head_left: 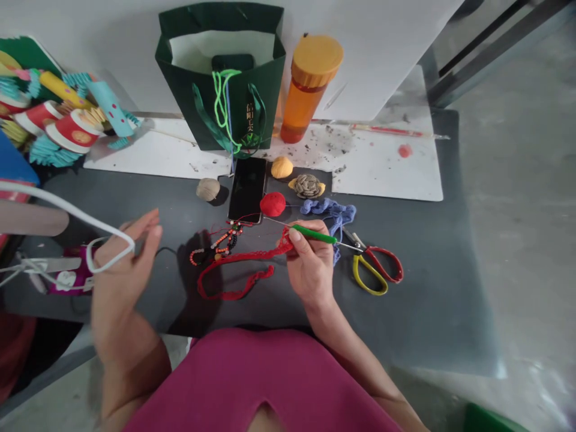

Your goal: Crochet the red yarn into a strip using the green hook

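My right hand [312, 264] is closed around a green-handled crochet hook [315, 234], its thin metal shaft pointing left. The same fingers pinch the end of a red crocheted strip [243, 257], whose rest curls over the table. A red yarn ball [272, 204] lies just beyond, touching the black phone [247, 189]. Off to the left, my left hand [126, 258] is raised with thumb and forefinger stretched out, slightly blurred. A white cable [108, 228] loops across in front of it. Beside the strip lies a beaded string [222, 243].
Scissors [378, 270] with red and yellow handles lie right of my hand, by blue crocheted yarn [330, 211]. Behind stand a green paper bag [180, 90] and an orange bottle [308, 90]. Paper-cup crafts [74, 129] crowd the back left; a purple box [74, 273] sits at left.
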`<action>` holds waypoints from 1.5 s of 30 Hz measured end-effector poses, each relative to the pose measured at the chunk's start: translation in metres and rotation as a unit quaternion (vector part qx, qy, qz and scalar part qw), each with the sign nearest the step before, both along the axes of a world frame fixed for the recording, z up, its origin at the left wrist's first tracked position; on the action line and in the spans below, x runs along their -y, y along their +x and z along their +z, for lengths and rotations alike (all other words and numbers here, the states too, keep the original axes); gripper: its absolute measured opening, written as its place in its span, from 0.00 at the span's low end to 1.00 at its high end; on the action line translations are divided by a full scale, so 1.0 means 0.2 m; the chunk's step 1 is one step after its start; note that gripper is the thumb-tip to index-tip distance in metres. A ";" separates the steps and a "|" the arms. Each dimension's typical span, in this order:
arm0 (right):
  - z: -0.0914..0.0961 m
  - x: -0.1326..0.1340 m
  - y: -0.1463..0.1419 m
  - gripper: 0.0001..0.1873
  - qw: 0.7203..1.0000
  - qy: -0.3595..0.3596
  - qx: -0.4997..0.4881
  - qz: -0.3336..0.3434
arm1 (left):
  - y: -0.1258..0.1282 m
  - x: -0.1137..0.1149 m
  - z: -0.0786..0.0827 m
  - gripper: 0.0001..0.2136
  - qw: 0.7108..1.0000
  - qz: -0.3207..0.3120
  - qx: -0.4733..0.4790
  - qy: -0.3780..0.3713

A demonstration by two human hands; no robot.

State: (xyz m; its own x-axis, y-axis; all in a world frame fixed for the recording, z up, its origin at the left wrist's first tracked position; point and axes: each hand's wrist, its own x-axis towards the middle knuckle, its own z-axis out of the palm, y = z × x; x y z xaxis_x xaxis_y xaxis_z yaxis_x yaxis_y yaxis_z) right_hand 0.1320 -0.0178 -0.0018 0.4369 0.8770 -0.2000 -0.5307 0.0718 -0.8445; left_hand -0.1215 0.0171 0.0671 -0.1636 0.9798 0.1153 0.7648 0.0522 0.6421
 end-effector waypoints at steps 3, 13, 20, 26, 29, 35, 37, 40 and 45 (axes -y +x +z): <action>0.00 0.01 -0.03 0.17 1.000 -0.007 0.013 0.010 | 0.20 -0.02 -0.13 0.22 0.967 -0.183 0.171 0.036; -0.04 0.00 -0.04 0.14 0.998 -0.043 0.039 -0.001 | 0.50 -0.17 -0.33 0.26 0.767 -0.189 0.586 -0.182; -0.06 0.00 -0.06 0.14 0.999 -0.036 0.022 -0.021 | 0.49 -0.11 -0.37 0.25 0.826 -0.117 0.552 -0.004; -0.06 0.00 -0.08 0.14 0.998 -0.005 0.041 -0.042 | 0.55 -0.01 -0.32 0.27 0.938 -0.246 0.226 0.089; -0.06 0.00 -0.09 0.14 0.998 0.000 0.046 -0.044 | 0.58 0.01 -0.33 0.24 0.912 -0.249 0.325 -0.026; -0.08 0.01 -0.07 0.14 0.998 -0.004 0.053 -0.025 | 0.59 0.01 -0.40 0.31 0.802 -0.218 0.535 -0.150; -0.08 0.01 -0.06 0.14 0.999 -0.002 0.048 -0.018 | 0.59 0.01 -0.41 0.35 0.774 -0.206 0.573 -0.173; -0.09 0.02 -0.06 0.13 0.999 0.008 0.034 -0.013 | 0.58 -0.01 -0.40 0.39 0.734 -0.191 0.616 -0.213; -0.09 0.02 -0.05 0.12 1.000 0.016 0.016 -0.006 | 0.58 -0.02 -0.39 0.39 0.688 -0.186 0.655 -0.251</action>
State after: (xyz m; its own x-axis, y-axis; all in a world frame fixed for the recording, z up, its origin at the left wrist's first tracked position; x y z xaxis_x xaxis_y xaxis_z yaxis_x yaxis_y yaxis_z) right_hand 0.1218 -0.0209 -0.0194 0.4536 0.8771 -0.1576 -0.5019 0.1054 -0.8585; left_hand -0.0051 0.0203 -0.0104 0.4680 0.8444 -0.2608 -0.4330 0.4763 0.7653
